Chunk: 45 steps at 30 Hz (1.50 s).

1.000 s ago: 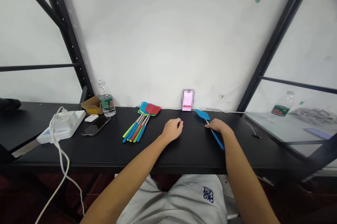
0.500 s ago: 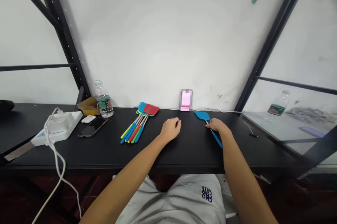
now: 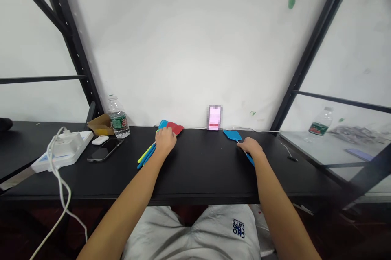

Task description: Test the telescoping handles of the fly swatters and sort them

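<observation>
While I watch from afar, my readings:

Bench: a black shelf top (image 3: 195,178), with a power strip (image 3: 62,150), a phone (image 3: 105,149) and a water bottle (image 3: 118,117) off to the left.
Left hand (image 3: 165,140): resting on a fly swatter stack (image 3: 179,128); I cannot tell whether it grips.
Right hand (image 3: 251,148): closed over the handle of a blue fly swatter (image 3: 232,135), its head flat on the shelf.
</observation>
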### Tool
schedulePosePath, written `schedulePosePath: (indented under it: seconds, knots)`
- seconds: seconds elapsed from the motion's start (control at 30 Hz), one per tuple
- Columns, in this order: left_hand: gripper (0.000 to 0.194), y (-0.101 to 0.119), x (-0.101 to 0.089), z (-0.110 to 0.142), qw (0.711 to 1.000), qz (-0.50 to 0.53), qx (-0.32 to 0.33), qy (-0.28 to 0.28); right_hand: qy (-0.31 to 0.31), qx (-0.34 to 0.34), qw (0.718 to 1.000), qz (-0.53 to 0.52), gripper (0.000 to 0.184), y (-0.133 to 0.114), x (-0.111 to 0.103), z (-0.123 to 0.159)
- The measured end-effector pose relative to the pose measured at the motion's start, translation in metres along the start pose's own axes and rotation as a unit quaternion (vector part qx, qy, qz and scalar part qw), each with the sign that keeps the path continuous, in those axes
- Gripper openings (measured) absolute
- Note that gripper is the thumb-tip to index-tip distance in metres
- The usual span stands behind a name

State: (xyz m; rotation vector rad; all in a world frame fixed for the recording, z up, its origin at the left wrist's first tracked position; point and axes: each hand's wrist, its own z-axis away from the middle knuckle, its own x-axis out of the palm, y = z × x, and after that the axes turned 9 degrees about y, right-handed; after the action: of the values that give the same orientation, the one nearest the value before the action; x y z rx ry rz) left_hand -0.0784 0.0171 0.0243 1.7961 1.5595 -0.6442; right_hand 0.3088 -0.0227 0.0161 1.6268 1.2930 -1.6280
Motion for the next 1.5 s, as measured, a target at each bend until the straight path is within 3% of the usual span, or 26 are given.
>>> schedulePosePath:
  seconds: [0.1, 0.23, 0.4, 0.53, 0.8, 0.97, 1.2, 1.27, 1.4, 1.5]
  knots:
    - [0.030, -0.009, -0.002, -0.002, 0.999, -0.013, -0.021, -0.031, 0.086, 0.024, 0.996, -0.024, 0.034, -0.014, -0.007, 0.013]
    - [0.030, -0.008, -0.005, -0.001, 0.997, -0.029, -0.035, -0.062, 0.155, -0.042, 0.986, -0.046, 0.031, -0.040, -0.004, 0.028]
    - [0.032, -0.007, -0.004, 0.004, 0.993, -0.060, -0.059, -0.087, 0.138, -0.184, 0.973, -0.032, 0.029, -0.069, 0.016, 0.044]
    - [0.032, -0.010, -0.001, 0.002, 0.990, -0.065, -0.054, -0.114, 0.103, -0.255, 0.961, -0.025, 0.027, -0.078, 0.028, 0.050]
    - [0.030, -0.009, 0.001, 0.001, 0.987, -0.065, -0.051, -0.137, 0.079, -0.281, 0.956, -0.021, 0.028, -0.075, 0.031, 0.046]
    - [0.031, -0.006, -0.004, 0.004, 0.993, -0.052, -0.040, -0.101, 0.076, -0.288, 0.954, -0.022, 0.027, -0.075, 0.031, 0.048]
    - [0.029, 0.010, -0.021, 0.005, 0.997, 0.059, -0.012, -0.053, 0.077, -0.294, 0.953, -0.019, 0.026, -0.080, 0.033, 0.051]
    - [0.029, 0.018, -0.024, 0.008, 0.992, 0.119, 0.025, -0.042, 0.075, -0.293, 0.953, -0.018, 0.027, -0.080, 0.033, 0.052]
    - [0.032, 0.033, -0.026, 0.018, 0.948, 0.288, 0.124, -0.060, 0.075, -0.292, 0.953, -0.032, 0.032, -0.081, 0.032, 0.051]
    - [0.033, 0.040, -0.023, 0.022, 0.910, 0.385, 0.115, -0.104, 0.082, -0.295, 0.951, -0.049, 0.035, -0.080, 0.032, 0.051]
